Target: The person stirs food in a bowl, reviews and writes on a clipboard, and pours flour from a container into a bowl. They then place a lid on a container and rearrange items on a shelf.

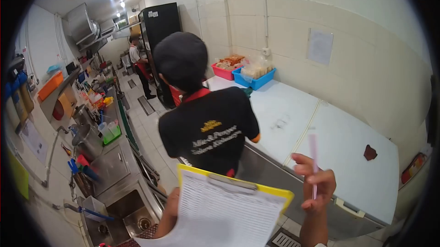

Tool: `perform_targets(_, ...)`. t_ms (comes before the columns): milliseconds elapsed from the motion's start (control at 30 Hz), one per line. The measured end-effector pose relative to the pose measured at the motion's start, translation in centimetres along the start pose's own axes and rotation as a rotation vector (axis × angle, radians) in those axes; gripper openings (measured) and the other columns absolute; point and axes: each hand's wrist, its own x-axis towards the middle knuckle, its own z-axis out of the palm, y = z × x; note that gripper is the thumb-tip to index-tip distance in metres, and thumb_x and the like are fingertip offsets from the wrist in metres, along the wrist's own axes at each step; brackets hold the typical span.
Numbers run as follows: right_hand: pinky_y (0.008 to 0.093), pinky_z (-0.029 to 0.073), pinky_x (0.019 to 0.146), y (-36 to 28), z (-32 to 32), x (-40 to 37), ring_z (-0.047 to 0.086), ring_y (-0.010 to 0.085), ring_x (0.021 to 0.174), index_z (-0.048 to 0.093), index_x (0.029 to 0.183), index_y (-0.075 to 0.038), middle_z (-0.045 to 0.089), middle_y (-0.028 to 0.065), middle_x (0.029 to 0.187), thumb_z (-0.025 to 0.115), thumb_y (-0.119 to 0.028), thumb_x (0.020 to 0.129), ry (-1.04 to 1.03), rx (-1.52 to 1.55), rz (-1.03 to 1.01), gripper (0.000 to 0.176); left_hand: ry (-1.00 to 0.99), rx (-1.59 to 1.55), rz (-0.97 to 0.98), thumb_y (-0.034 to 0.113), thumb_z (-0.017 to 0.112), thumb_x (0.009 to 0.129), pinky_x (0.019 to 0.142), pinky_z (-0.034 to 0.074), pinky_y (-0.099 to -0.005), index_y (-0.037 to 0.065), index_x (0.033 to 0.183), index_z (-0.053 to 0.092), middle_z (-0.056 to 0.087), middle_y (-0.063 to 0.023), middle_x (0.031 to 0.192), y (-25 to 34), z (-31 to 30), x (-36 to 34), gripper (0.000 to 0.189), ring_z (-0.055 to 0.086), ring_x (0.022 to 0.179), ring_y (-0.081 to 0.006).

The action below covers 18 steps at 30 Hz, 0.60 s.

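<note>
My left hand [171, 208] grips the left side of a yellow clipboard [282, 193], its fingers partly hidden behind the board. Lined, form-like paper sheets [224, 212] lie under the metal clip [233, 182], and their lower left corner curls over my forearm. To the right of the board, my right hand [317, 183] is raised, holding a slim pinkish pen [314, 157] upright between thumb and fingers. The pen is apart from the paper and slightly blurred. Directly beyond the clipboard stands a person in a black shirt [206, 132] and dark cap, back turned to me.
White chest freezers [339, 137] run along the right wall, bearing a blue basket [256, 79], a pink basket [224, 70] and a dark red scrap [370, 152]. A steel sink [133, 210] and counter line the left. Another person [139, 61] stands by a tall black fridge [160, 22].
</note>
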Motion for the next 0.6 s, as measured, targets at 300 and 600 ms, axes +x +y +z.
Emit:
perform_targets(300,0.0471,0.045,0.083,8.5,-3.1,3.1,0.063,0.0377,0.099,0.054,0.092,-0.012,0.073,0.0128,0.097,0.062,0.001,0.070,-0.445,-0.902,0.027,0.028,0.152,-0.278,-0.336,0.017,0.053,0.100,0.081,0.052,-0.0271,0.000,0.126,0.057,0.066,-0.0060,0.109,-16.1,-3.5,6.8,0.032,0.063,0.092,-0.0103)
perform_targets(600,0.0459,0.040,0.095,24.0,-0.3,-5.6,0.056,0.0377,0.107,0.063,0.092,-0.004,0.066,0.0218,0.104,0.061,-0.004,0.085,-0.706,-1.042,0.202,0.007,0.661,-0.262,-0.422,0.014,0.054,0.097,0.078,0.053,-0.0265,0.002,0.122,0.059,0.066,-0.0063,0.104,-17.5,-16.2,13.4,0.028,0.064,0.087,-0.0118)
